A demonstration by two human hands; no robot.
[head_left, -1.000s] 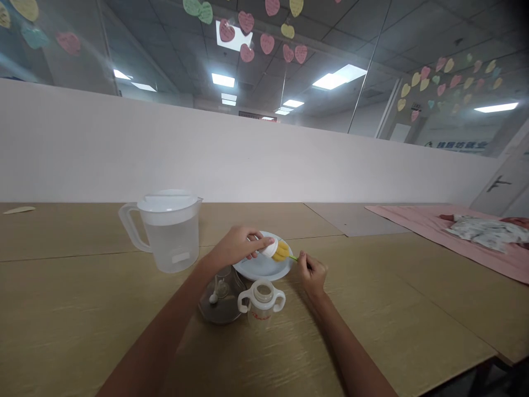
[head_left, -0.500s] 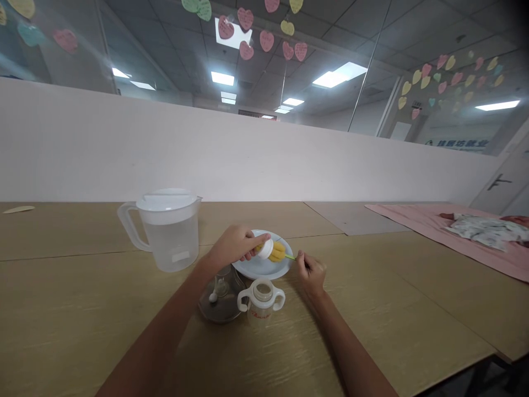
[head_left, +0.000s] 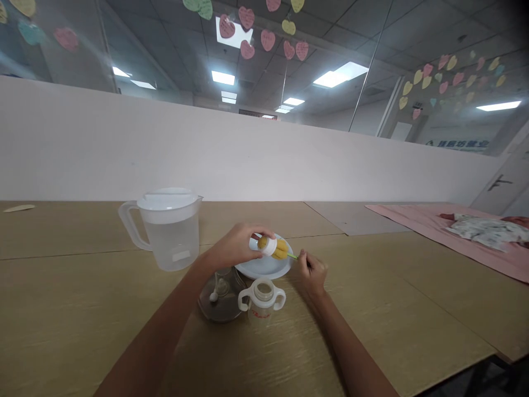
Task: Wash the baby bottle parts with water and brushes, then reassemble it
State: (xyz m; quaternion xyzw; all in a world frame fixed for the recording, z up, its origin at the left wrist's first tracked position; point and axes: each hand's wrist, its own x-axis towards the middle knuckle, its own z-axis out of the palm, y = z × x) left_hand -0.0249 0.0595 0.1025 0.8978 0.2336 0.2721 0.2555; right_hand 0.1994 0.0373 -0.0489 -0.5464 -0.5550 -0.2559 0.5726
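My left hand (head_left: 237, 245) is closed around a small white ring-shaped cap (head_left: 268, 245), held just above a pale blue plate (head_left: 260, 269). My right hand (head_left: 312, 273) pinches the thin green handle of a brush with a yellow sponge head (head_left: 281, 250); the sponge is pushed against the cap's opening. In front of the plate stands a clear two-handled baby bottle (head_left: 262, 300) with its top open. Left of the bottle lies a clear dome-shaped lid (head_left: 219, 298) with a small teat-like piece inside.
A clear plastic jug (head_left: 169, 229) with a white lid, holding water, stands to the left on the wooden table (head_left: 82, 309). A pink cloth (head_left: 454, 237) with patterned fabric lies at far right. A white partition (head_left: 206, 154) runs along the table's back.
My left hand has turned the white cap slightly and lifted it a little while the sponge stays against it. My right hand has barely moved.
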